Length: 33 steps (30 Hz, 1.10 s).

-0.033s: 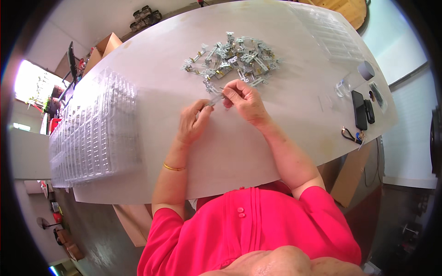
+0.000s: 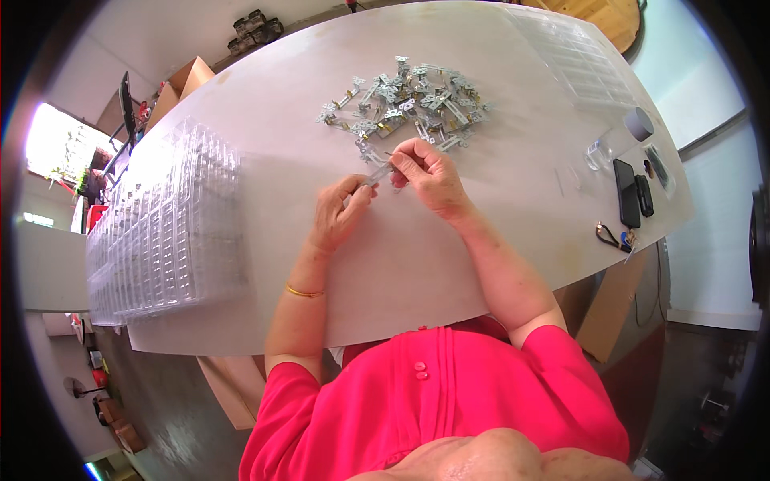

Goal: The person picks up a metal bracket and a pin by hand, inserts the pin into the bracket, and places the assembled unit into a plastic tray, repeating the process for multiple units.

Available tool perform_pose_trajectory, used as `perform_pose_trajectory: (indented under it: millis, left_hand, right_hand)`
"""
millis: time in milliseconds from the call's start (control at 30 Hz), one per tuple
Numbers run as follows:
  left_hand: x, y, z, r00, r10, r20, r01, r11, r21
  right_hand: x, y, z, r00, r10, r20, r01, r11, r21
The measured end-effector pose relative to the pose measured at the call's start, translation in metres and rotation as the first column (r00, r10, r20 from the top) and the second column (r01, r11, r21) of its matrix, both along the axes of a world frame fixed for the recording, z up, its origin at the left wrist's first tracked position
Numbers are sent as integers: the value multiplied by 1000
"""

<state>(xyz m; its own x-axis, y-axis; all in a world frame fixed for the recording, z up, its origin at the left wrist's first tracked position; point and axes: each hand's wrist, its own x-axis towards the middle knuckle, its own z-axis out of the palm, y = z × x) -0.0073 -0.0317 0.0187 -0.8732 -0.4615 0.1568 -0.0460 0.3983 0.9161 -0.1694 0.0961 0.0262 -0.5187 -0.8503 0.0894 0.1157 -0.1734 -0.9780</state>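
Observation:
Between my hands, just short of the pile, is a small silvery metal bracket point(image 2: 378, 174). My left hand point(image 2: 339, 210) pinches its near end between thumb and fingers. At the other end my right hand point(image 2: 433, 180) has thumb and forefinger closed on it, covering that part; a thin dark tip sticks out beside the thumb. Beyond them lies a heap of similar metal brackets point(image 2: 401, 103), some with brass-coloured parts. The closest one in the heap nearly touches the bracket I hold.
Stacked clear plastic trays point(image 2: 172, 232) stand at the left edge of the table point(image 2: 385, 280). More clear trays point(image 2: 573, 56) lie at the far right. A phone point(image 2: 626, 193), a black case point(image 2: 644, 196), a grey roll point(image 2: 638, 123) and a key loop point(image 2: 613, 236) are on the right.
Hardly anything differs. Both hands have shifted a touch to the right, still on the same bracket; the heap has not moved.

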Motion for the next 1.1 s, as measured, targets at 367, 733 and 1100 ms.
perform_pose_trajectory:
  millis: [367,733,1100]
  left_hand:
    - [-6,9,-8,959,256,-120,-225,947,228]
    - [-13,10,-10,923,279,-265,-336,919,-206]
    - [-10,10,-10,903,239,-357,-404,754,-518]
  right_hand:
    - [10,1,-1,839,-263,-477,252,964,-88]
    - [19,0,-1,659,-262,-705,221,963,-151]
    - [23,0,-4,640,-230,-733,187,972,-141]
